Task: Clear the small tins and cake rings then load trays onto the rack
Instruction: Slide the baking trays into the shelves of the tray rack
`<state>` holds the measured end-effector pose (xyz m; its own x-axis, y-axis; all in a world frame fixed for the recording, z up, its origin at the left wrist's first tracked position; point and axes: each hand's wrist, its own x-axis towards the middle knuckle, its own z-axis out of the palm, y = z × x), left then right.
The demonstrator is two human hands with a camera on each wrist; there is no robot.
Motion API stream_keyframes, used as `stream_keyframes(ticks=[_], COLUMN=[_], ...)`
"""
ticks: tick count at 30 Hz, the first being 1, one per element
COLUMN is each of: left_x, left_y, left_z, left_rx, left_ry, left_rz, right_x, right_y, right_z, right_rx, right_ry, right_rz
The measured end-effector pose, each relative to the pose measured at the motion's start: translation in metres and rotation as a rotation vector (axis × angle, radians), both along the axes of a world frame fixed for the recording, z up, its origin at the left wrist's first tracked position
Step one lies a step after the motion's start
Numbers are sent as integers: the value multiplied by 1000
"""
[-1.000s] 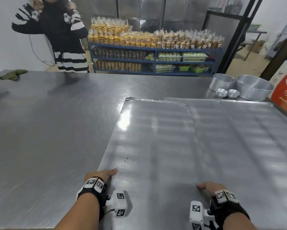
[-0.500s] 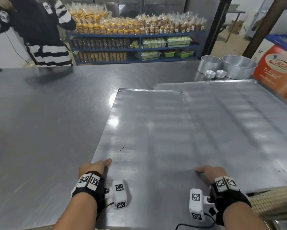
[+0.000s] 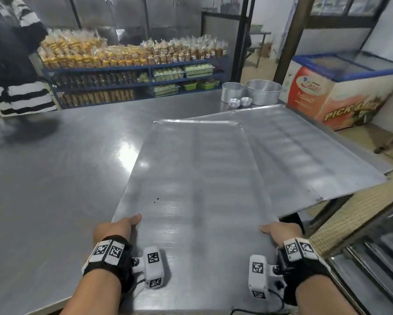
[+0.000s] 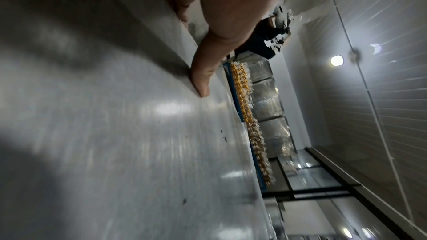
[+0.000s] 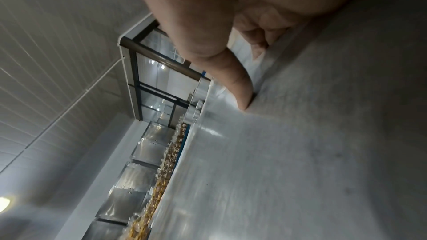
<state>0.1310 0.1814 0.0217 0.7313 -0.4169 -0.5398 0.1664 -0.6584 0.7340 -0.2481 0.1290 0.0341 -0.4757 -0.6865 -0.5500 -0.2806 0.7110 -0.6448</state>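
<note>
I hold a large flat metal tray (image 3: pixel 195 178) by its near corners. My left hand (image 3: pixel 116 228) grips the near left corner, thumb on top (image 4: pixel 203 79). My right hand (image 3: pixel 279 230) grips the near right corner, thumb on top (image 5: pixel 240 88), fingers curled beneath. The tray is raised and pulled off a second tray (image 3: pixel 304 155) that lies on the steel table (image 3: pixel 43 189) and juts over its right edge. Two small tins (image 3: pixel 239 102) sit at the far right of the table, in front of two cake rings (image 3: pixel 262 92).
A rack with rails (image 3: pixel 372 258) stands at the lower right beside the table. A chest freezer (image 3: pixel 341 92) is at the far right. A person in a striped top (image 3: pixel 14 64) stands at the far left by blue shelves of packed goods (image 3: pixel 132 71).
The tray has been lifted and drawn toward me and to the left, uncovering the second tray beneath. My view has swung right, bringing the rack and freezer into sight.
</note>
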Motion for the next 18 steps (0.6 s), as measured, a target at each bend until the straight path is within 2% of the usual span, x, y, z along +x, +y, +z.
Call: stream_keyframes(ticks=[5, 7, 9, 11, 16, 18], left_x=[-49, -67, -87, -116, -177, -199], left_y=[7, 3, -3, 0, -7, -12], left_z=[15, 7, -1, 16, 21, 24], left_rx=[-36, -65, -34, -44, 7, -18], left_ry=[6, 31, -5, -26, 48, 46], left_rz=[-129, -162, -251, -415, -522, -625], right_x=[-54, -76, -94, -112, -142, -147], right_y=[52, 77, 102, 129, 203, 231], right_z=[14, 17, 23, 28, 48, 55], right_rx=[-49, -87, -84, -91, -158, -181], right_ry=[-29, -6, 6, -4, -3, -8], right_rz=[-99, -155, -288, -409, -608, -682])
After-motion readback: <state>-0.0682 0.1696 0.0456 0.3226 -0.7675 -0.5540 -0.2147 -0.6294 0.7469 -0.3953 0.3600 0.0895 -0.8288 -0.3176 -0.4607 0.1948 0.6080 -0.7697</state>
